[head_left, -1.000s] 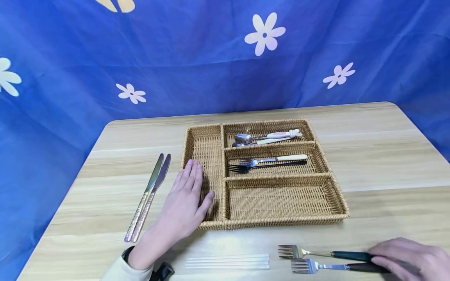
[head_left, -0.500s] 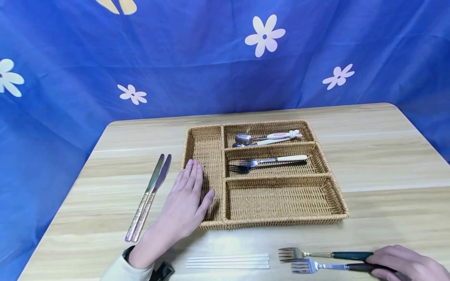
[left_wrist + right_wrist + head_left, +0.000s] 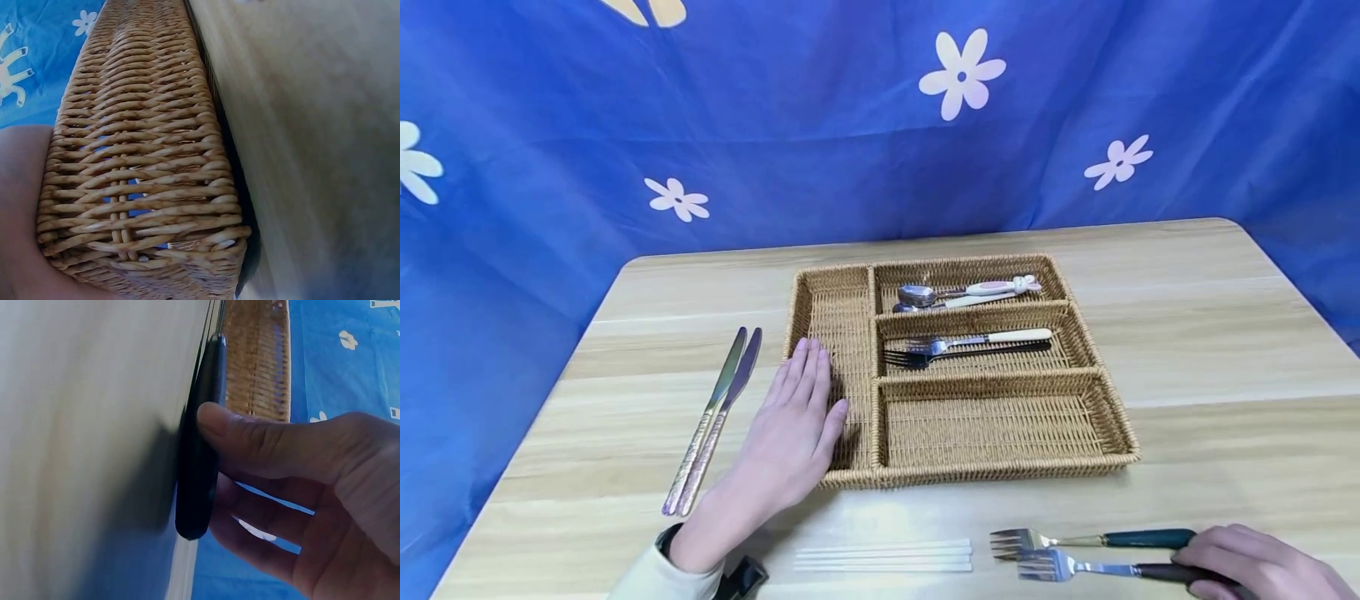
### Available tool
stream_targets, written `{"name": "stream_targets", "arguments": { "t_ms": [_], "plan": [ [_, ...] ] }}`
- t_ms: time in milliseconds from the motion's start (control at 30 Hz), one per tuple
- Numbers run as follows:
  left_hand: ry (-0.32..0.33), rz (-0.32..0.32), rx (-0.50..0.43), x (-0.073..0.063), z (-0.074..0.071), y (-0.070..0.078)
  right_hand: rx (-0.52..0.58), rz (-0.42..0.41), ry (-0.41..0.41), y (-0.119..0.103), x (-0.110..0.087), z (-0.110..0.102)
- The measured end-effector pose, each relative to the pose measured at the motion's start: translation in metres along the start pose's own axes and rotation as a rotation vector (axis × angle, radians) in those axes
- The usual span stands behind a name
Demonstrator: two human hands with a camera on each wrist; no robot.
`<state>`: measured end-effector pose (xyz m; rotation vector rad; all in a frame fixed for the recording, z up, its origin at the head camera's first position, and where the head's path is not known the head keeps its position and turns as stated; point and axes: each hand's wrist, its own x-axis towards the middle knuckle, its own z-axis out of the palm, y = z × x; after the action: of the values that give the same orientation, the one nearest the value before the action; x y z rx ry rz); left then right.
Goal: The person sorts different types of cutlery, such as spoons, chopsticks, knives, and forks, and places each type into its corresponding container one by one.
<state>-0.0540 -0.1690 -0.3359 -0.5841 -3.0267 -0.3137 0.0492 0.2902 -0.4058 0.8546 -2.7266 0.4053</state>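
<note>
In the head view my left hand (image 3: pixel 790 442) rests over the left wall of a woven wicker cutlery tray (image 3: pixel 1007 471), fingers straight and thumb inside the long left compartment. The left wrist view shows the tray's outer wall (image 3: pixel 144 144) beside that hand. At lower right, my right hand (image 3: pixel 1262 565) pinches the dark handle of a silver fork (image 3: pixel 1172 572) lying low at the table. Its thumb lies on the black handle (image 3: pixel 201 462) in the right wrist view, fingers behind. Just beyond it lies a fork with a green handle (image 3: pixel 1150 538), its tines close to the silver fork's.
Two table knives (image 3: pixel 711 421) lie left of the tray. Several slim white sticks (image 3: pixel 883 558) lie in front of it. Spoons (image 3: pixel 917 295) occupy the back compartment, and forks, including a black fork (image 3: pixel 970 353), the middle one. A blue flowered cloth (image 3: pixel 820 125) hangs behind.
The right hand has shifted slightly left along the fork handles, its fingers now around the dark-handled fork. Both forks stay nearly in place; the left hand stays on the tray.
</note>
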Motion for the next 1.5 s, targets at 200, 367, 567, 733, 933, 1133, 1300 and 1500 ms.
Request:
{"name": "stream_targets", "arguments": {
  "t_ms": [200,367,567,733,933,1133,1300,1500],
  "plan": [
    [-0.007,-0.001,0.000,-0.005,-0.001,-0.002,0.039,-0.057,0.025,-0.007,0.001,0.003],
    [-0.001,-0.011,-0.011,-0.010,0.000,-0.001,0.039,-0.105,-0.018,-0.005,0.002,-0.001],
    [0.003,0.000,-0.010,-0.009,0.002,0.000,0.024,-0.146,0.018,-0.008,0.018,-0.019],
    [0.006,0.011,-0.003,-0.004,0.000,-0.001,0.023,-0.183,0.081,-0.012,0.047,-0.043],
    [0.013,0.013,-0.014,-0.001,0.000,-0.001,0.012,-0.214,0.065,-0.015,0.077,-0.056],
    [-0.009,-0.002,-0.024,0.000,0.000,-0.001,0.024,-0.193,0.065,-0.011,0.100,-0.064],
    [-0.020,-0.014,-0.029,0.000,-0.001,-0.003,0.055,-0.202,0.088,-0.004,0.129,-0.065],
    [-0.021,-0.009,-0.026,0.001,0.003,-0.003,0.088,-0.259,0.071,0.001,0.161,-0.063]
  ]
}}
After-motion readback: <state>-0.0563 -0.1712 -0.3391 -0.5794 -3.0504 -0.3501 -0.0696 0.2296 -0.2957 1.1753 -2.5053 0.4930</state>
